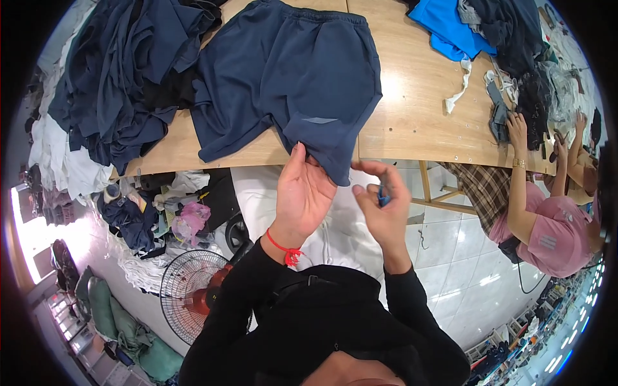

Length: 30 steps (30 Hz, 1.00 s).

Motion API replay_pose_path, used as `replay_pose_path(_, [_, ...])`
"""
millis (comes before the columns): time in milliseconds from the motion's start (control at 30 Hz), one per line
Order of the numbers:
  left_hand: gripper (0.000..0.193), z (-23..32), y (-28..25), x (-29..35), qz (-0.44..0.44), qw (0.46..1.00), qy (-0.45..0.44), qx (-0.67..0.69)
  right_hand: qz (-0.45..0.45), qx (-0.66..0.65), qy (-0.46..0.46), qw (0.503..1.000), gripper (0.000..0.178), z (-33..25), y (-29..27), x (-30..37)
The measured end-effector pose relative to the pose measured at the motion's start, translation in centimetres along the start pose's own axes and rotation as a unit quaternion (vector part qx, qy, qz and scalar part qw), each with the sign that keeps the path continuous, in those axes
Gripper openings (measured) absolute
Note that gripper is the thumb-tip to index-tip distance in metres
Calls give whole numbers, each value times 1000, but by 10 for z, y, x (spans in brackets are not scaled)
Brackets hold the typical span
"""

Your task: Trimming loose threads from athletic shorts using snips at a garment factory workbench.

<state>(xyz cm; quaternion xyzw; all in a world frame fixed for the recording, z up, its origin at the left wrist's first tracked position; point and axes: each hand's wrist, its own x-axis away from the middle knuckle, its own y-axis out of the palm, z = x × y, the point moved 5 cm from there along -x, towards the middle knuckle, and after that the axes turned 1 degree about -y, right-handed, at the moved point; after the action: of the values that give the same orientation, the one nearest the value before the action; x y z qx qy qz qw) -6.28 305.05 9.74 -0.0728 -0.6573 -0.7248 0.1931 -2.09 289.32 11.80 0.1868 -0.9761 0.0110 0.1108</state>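
Note:
A pair of dark navy shorts (315, 71) lies spread on the table with its waistband at the far side. One leg hangs over the near edge and carries a thin light grey strip (320, 120). My left hand (299, 196), palm up, holds this leg's hem, its thumb at the cloth's edge and its fingertips hidden under the fabric. Just right of the hem corner, my right hand (389, 206) is curled around a small blue tool (384, 197). Only a bit of the tool shows, so its exact kind cannot be made out. The right index finger reaches toward the hem.
Dark navy garments (122, 77) are heaped on the left of the wooden table (405, 128). Bright blue cloth (444, 29) and a white strip (458, 90) lie at the right. A co-worker in pink (553, 225) sits at the right. A fan (196, 293) stands at lower left.

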Motion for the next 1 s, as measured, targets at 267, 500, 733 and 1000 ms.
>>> replay_pose_path(267, [41,11,-61,-20,-19,951,-142,275,42,46,-38,997,38,58,20,-21])
replay_pose_path(500, [50,9,-61,-5,55,986,-30,155,132,131,-234,954,23,22,5,-30])
replay_pose_path(733, [45,-11,-46,-5,59,995,-80,14,117,179,-266,940,28,6,4,-22])
replay_pose_path(1000, [36,0,-14,-2,37,980,-55,-189,146,175,-251,941,32,2,-8,-12])
